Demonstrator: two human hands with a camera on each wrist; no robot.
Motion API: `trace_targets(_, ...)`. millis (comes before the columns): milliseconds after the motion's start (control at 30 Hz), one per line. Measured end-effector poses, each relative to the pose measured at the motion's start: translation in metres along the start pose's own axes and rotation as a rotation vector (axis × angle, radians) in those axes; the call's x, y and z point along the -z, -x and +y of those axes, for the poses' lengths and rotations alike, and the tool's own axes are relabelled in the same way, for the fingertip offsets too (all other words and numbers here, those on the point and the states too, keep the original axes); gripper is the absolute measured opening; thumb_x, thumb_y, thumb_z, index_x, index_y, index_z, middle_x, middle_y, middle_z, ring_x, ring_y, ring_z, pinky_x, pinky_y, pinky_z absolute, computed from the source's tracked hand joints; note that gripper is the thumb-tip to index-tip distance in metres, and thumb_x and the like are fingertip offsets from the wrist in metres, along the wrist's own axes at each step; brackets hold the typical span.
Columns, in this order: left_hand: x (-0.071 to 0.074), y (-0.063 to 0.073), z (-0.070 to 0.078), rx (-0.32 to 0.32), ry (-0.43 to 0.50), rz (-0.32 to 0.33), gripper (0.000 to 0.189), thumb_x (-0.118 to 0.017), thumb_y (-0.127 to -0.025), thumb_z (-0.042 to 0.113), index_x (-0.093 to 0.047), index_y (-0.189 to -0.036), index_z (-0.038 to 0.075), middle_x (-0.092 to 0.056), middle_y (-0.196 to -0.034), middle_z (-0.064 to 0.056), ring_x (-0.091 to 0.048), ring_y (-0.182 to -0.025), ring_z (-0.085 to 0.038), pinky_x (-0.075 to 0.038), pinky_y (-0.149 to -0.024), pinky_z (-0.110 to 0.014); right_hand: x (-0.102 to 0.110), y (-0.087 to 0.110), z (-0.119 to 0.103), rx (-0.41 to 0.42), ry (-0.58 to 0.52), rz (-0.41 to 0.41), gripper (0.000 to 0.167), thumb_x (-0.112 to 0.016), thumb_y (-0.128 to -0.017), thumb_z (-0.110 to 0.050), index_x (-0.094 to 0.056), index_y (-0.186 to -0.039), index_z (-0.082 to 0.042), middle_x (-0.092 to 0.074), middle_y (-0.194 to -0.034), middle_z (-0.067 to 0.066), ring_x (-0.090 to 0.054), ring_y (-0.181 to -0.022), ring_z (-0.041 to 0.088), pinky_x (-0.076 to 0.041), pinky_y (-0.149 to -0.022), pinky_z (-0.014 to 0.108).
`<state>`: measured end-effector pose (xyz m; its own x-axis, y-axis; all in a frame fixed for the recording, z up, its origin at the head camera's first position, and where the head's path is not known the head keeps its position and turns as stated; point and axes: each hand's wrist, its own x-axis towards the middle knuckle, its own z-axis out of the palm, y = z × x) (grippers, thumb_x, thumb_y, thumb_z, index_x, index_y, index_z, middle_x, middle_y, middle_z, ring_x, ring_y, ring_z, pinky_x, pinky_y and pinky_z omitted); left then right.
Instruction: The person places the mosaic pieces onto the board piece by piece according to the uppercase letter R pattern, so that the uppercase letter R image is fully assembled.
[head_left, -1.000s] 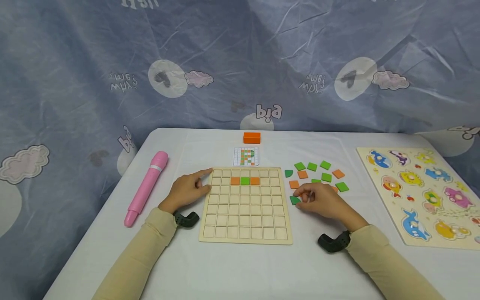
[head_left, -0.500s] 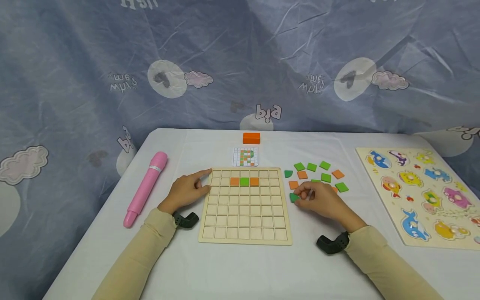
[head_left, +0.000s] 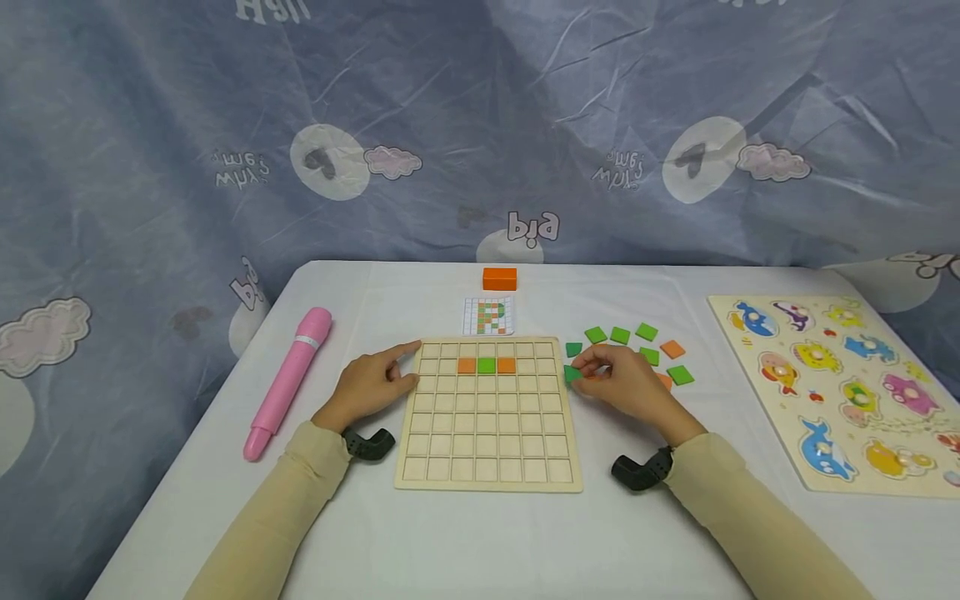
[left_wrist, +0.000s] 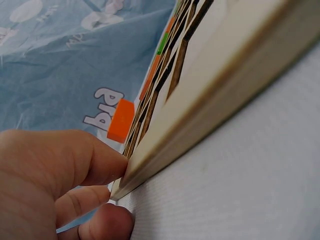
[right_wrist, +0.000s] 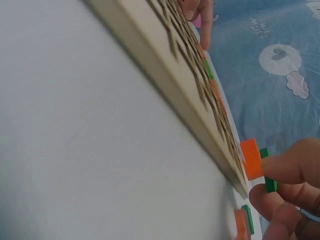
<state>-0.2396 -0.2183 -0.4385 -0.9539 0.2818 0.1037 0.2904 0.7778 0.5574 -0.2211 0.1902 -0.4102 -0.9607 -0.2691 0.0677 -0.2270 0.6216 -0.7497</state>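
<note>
My right hand point(head_left: 628, 385) pinches a dark green tile with a rounded side point(head_left: 572, 374) between thumb and fingertips, just off the right edge of a wooden grid board point(head_left: 487, 425). In the right wrist view the green tile point(right_wrist: 270, 177) stands on edge between the fingers. An orange tile point(head_left: 467, 366), a green tile point(head_left: 486, 366) and another orange tile point(head_left: 506, 366) sit side by side in the board's second row. My left hand point(head_left: 366, 390) touches the board's left side, index finger extended to the far corner and thumb lower down.
Several loose green and orange tiles point(head_left: 680, 375) lie right of the board, some hidden behind the right hand. A pattern card point(head_left: 489, 317) and an orange block point(head_left: 499, 279) are behind it. A pink stick point(head_left: 288, 379) lies left; an animal puzzle board point(head_left: 813, 396) lies far right.
The right hand has moved left and away from me with the dark green tile, from among the loose tiles to the board's right edge. The left hand stays at the board.
</note>
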Motion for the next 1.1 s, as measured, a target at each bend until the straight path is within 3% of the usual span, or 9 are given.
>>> trace_targets(600, 0.000, -0.001, -0.001, 0.013, -0.004, -0.002, 0.058, -0.071, -0.098, 0.026, -0.063, -0.153, 0.010, -0.061, -0.072, 0.005, -0.051, -0.062, -0.012, -0.039, -0.060, -0.032, -0.028, -0.036, -0.026, -0.100, -0.010, 0.027, 0.020, -0.081, -0.093, -0.014, -0.076, -0.107, -0.001, -0.073, -0.094, 0.010, -0.060, -0.071, 0.017, -0.050, -0.061, 0.030)
trace_targets(833, -0.001, -0.002, -0.003, 0.007, -0.004, -0.001, 0.059, -0.071, -0.098, 0.027, -0.063, -0.153, 0.010, -0.061, -0.073, 0.005, -0.052, -0.062, -0.012, -0.039, -0.060, -0.032, -0.037, -0.042, -0.031, -0.107, 0.016, 0.002, 0.019, -0.082, -0.092, -0.013, -0.076, -0.106, -0.002, -0.072, -0.095, 0.009, -0.061, -0.083, 0.021, -0.048, -0.072, 0.033)
trace_targets(1100, 0.000, -0.002, -0.001, 0.016, -0.006, -0.009, 0.059, -0.071, -0.097, 0.028, -0.062, -0.154, 0.010, -0.061, -0.073, 0.005, -0.052, -0.063, -0.012, -0.040, -0.061, -0.032, -0.042, -0.046, -0.036, -0.105, 0.073, -0.018, 0.014, -0.083, -0.091, -0.013, -0.078, -0.102, -0.004, -0.069, -0.088, 0.005, -0.059, -0.079, 0.021, -0.046, -0.075, 0.034)
